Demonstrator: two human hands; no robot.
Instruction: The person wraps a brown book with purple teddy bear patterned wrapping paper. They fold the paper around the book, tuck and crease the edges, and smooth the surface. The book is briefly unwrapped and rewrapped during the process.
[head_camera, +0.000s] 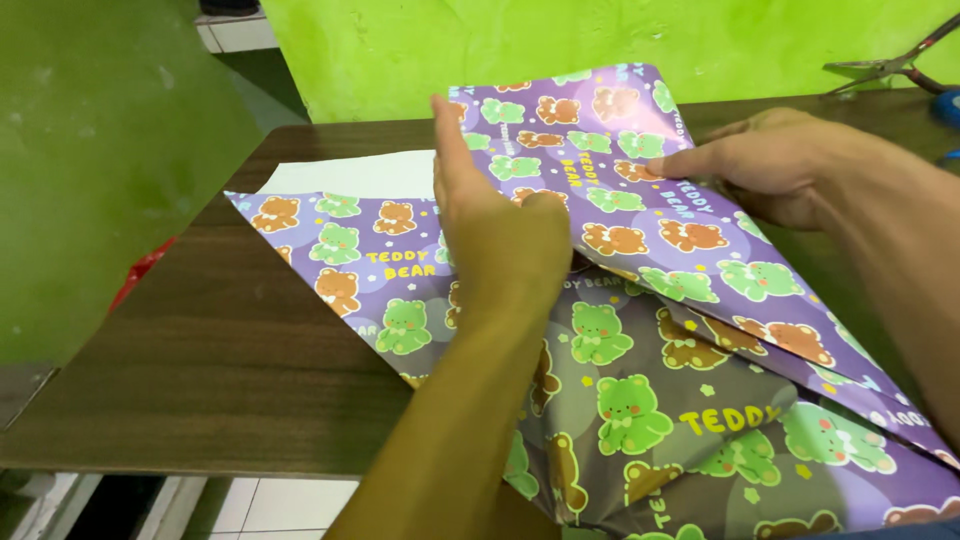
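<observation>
Tabletop (230, 350) of dark wood grain fills our left side, with a green wall panel (100, 150) leaning over its far corner and a scrap of something red (140, 270) peeking out at the table's edge. Moving in, we see the wrapping paper (370, 270), purple with green and brown bears, spread flat on the table, its white underside (350, 175) showing at the back. Now our left hand (495, 225) stands on edge in the middle of the sheet, fingers straight and pressed together, thumb tucked in, palm flat against the paper, gripping nothing. Just right of it a folded flap (600, 150) of the same paper rises up and over, angled toward the far wall. Our right hand (770, 165) lies on top of that flap, fingers stretched out flat and close together, pressing it down rather than pinching it. Nearer to us, the paper crumples into loose folds (680, 420) hanging over the table's near edge. Far right, pliers (885, 65) rest on the tabletop by the bright green wall (500, 40).
</observation>
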